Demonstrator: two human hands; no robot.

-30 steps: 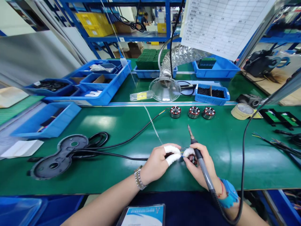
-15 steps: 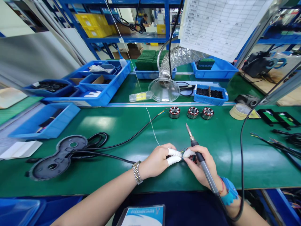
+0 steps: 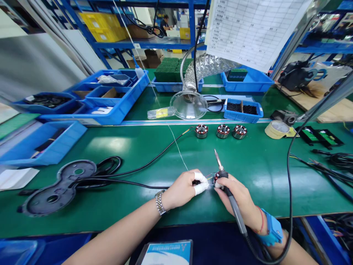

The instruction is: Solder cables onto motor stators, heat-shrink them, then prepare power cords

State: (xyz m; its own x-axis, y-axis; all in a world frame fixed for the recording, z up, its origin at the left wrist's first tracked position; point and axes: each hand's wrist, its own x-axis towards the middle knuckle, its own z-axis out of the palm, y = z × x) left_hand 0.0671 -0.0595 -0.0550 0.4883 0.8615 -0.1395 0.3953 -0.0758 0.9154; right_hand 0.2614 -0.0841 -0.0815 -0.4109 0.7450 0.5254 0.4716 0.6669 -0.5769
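Note:
My left hand, with white finger covers on its fingertips, is closed in a pinch on the end of a black cable. A thin pale strand, which looks like solder wire, runs down from above to this hand. Thin coloured wires show between the two hands. My right hand is wrapped around a soldering iron, its bare tip pointing up and away. Those same fingers also hold a small wound stator, largely hidden behind the iron and fingers.
Three wound stators stand in a row beyond my hands. Behind them is a clear fume hood on a foil duct. A grey two-ring housing with cables lies left. Blue bins and a tape roll flank the bench.
My hands have drawn slightly apart, so the stator and coloured wires show more between them. The soldering iron's tip has dipped slightly. The whole view has shifted a little.

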